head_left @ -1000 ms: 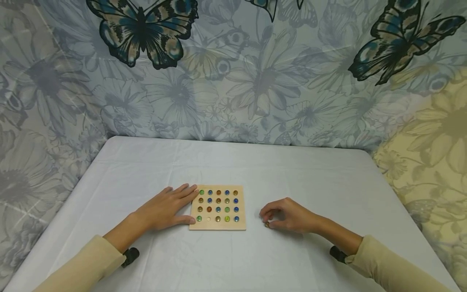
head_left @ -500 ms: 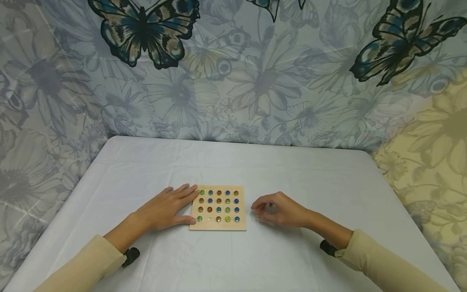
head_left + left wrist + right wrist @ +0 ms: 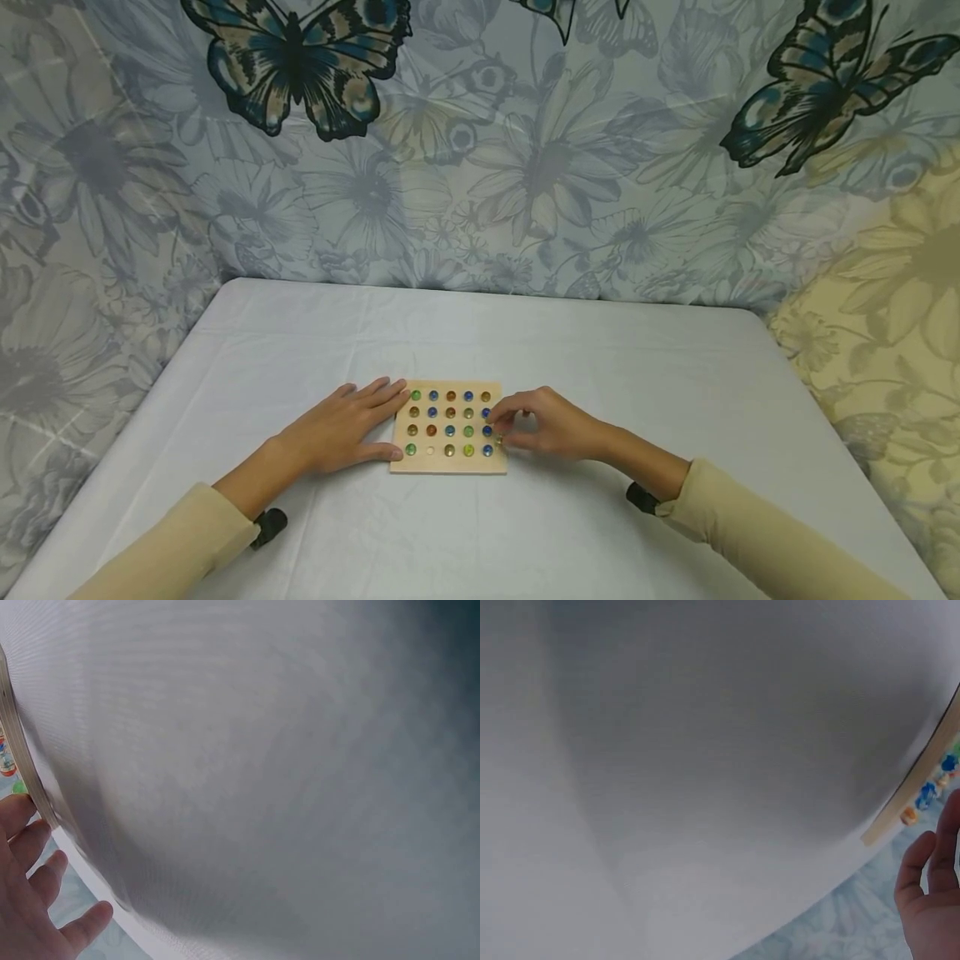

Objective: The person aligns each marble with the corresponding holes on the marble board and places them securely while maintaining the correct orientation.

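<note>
Your left hand (image 3: 341, 429) lies flat on the white tablecloth (image 3: 525, 350), fingers straight and spread a little, the fingertips against the left edge of the wooden board (image 3: 447, 463) and the thumb by its near left corner. Your right hand (image 3: 543, 423) reaches in from the right with the fingers curled and bunched at the tips, over the board's right edge; they look pinched together as if round something small, but from the head view you cannot tell what, if anything, sits between them.

The board lies between your two hands, near the middle of the table. Its hollows hold glass marbles (image 3: 449, 413) in blue, green, orange and yellow. One hollow (image 3: 430, 450) in the nearest row, second from the left, shows bare wood.

The left wrist view shows mostly cloth, with your left-hand fingers (image 3: 34, 840) relaxed beside the board's edge (image 3: 19, 750). The right wrist view catches the board's edge (image 3: 915, 784) with a few marbles behind it, and your right hand (image 3: 930, 900) at the lower right corner, its fingertips out of frame.
</note>
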A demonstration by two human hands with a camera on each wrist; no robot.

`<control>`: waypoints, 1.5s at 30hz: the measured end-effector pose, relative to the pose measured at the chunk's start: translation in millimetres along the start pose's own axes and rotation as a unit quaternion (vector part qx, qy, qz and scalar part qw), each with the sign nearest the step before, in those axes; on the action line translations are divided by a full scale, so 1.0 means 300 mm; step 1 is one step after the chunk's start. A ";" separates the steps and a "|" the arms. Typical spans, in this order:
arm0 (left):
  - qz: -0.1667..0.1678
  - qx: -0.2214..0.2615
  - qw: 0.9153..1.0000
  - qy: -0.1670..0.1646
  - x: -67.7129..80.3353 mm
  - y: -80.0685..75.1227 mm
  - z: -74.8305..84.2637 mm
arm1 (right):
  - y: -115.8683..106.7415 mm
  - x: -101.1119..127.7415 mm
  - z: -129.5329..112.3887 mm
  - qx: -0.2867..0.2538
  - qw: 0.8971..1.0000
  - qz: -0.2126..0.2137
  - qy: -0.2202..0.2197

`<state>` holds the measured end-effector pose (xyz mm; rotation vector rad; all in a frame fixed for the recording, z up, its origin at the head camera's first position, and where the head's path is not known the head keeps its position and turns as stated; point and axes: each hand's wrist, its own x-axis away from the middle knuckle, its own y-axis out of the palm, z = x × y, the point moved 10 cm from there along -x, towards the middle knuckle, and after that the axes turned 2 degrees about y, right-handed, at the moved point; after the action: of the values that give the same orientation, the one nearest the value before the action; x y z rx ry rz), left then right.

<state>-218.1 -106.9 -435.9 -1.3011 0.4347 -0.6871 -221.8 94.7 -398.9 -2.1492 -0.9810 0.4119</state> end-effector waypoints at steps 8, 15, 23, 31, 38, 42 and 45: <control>-0.001 -0.002 1.000 -0.001 0.001 -0.005 0.002 | 0.050 -0.058 -0.042 -0.039 0.999 -0.002 -0.030; -0.002 -0.003 1.000 -0.002 0.001 -0.005 0.002 | 0.076 -0.108 -0.077 -0.035 0.999 -0.004 -0.040; -0.008 0.000 1.000 -0.004 -0.001 -0.007 0.002 | 0.096 -0.152 -0.098 -0.007 0.998 0.004 -0.055; -0.007 0.003 1.000 -0.003 0.000 -0.009 0.002 | 0.128 -0.186 -0.127 0.002 0.997 -0.008 -0.070; -0.006 0.004 1.000 -0.001 0.001 -0.005 0.001 | 0.144 -0.207 -0.138 0.037 0.997 -0.020 -0.067; -0.002 0.000 1.000 0.000 0.002 -0.005 0.000 | 0.152 -0.212 -0.141 0.045 0.997 -0.026 -0.056; 0.001 0.002 1.000 0.001 0.002 -0.006 0.000 | 0.160 -0.214 -0.142 0.050 0.997 -0.030 -0.051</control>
<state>-218.1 -107.5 -434.0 -1.2966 0.4372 -0.6873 -216.0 4.2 -405.3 -2.0199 -1.0572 0.5355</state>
